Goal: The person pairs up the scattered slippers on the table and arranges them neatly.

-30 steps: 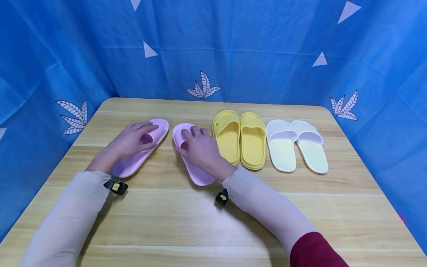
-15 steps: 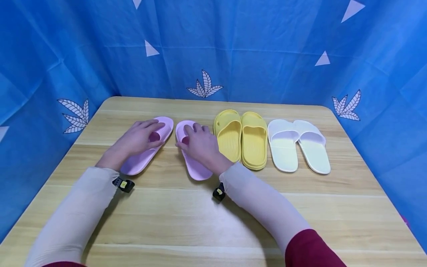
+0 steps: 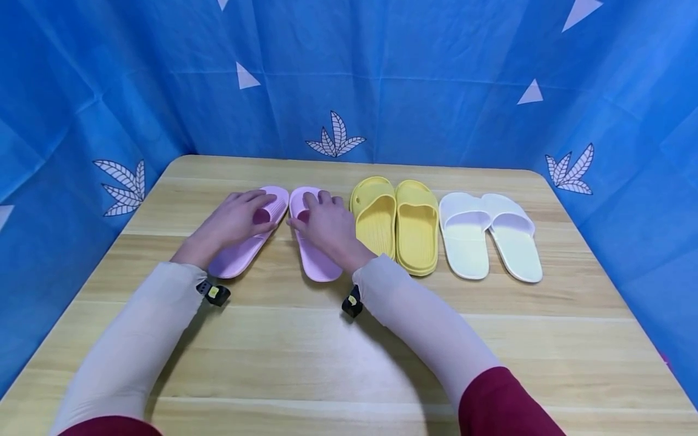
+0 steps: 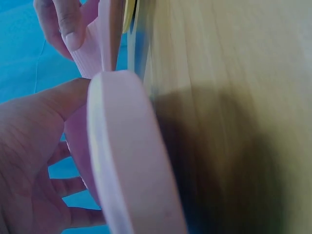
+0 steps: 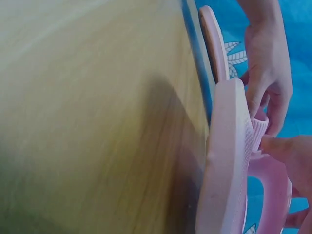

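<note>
Two pink slippers stand at the left of the row, heels toward me, toe ends close together. My left hand (image 3: 234,215) grips the left pink slipper (image 3: 231,261) across its strap, thumb on the inner side and fingers over the far side. Likewise my right hand (image 3: 329,229) holds the right pink slipper (image 3: 316,266) at its strap. In the left wrist view that slipper's pale sole edge (image 4: 139,156) fills the middle, casting a shadow on the wood. The right wrist view shows the thumb (image 5: 278,146) pressed at the ribbed strap. Hands partly hide both straps.
Right of the pink pair stand yellow slippers (image 3: 417,239), close to my right hand. Beyond them lie white slippers (image 3: 465,251), their straps overlapping. All rest on a wooden table (image 3: 283,357) whose far edge meets a blue curtain (image 3: 436,121).
Both hands have moved the pink slippers slightly away from me. The left slipper has shifted right, so the gap between the toe ends has narrowed. Yellow and white pairs have stayed put.
</note>
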Demonstrator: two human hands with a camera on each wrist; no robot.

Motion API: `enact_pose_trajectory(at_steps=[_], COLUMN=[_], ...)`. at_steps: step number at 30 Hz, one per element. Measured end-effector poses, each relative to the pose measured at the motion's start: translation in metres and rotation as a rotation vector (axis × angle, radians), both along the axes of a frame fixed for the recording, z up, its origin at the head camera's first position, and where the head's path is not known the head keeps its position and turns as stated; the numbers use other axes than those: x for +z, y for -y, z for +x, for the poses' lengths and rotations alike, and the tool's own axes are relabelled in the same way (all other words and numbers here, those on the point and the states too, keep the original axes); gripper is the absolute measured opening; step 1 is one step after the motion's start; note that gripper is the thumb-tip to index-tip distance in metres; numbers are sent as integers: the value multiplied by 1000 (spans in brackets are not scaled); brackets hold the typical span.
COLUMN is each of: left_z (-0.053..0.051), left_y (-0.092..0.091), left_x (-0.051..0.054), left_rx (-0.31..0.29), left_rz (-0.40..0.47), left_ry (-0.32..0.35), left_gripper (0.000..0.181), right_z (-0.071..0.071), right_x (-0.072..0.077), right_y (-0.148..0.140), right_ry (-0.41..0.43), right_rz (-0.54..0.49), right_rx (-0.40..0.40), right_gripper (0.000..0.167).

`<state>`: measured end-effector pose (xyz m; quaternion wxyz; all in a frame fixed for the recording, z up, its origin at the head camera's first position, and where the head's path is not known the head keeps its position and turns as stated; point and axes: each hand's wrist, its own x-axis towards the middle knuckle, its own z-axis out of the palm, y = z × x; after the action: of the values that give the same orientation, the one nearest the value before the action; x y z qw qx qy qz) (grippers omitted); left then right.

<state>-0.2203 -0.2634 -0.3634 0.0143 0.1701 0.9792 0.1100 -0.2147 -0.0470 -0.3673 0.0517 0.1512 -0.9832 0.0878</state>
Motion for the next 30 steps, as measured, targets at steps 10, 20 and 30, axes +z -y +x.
enact_pose_trajectory(at_steps=[10, 20, 30], left_z=[-12, -20, -31], left_y=[-3, -9, -19], left_x=[-4, -9, -8], left_rx=[26, 50, 87], left_rz=[21, 37, 40], left_ry=[31, 35, 39], left_gripper=[70, 69, 70], right_z=[-12, -25, -36], right_x=[-5, -14, -18], right_y=[2, 3, 0], right_ry=[47, 10, -6], right_rz=[-20, 14, 37], right_rx=[-61, -78, -85], right_gripper=[72, 69, 68])
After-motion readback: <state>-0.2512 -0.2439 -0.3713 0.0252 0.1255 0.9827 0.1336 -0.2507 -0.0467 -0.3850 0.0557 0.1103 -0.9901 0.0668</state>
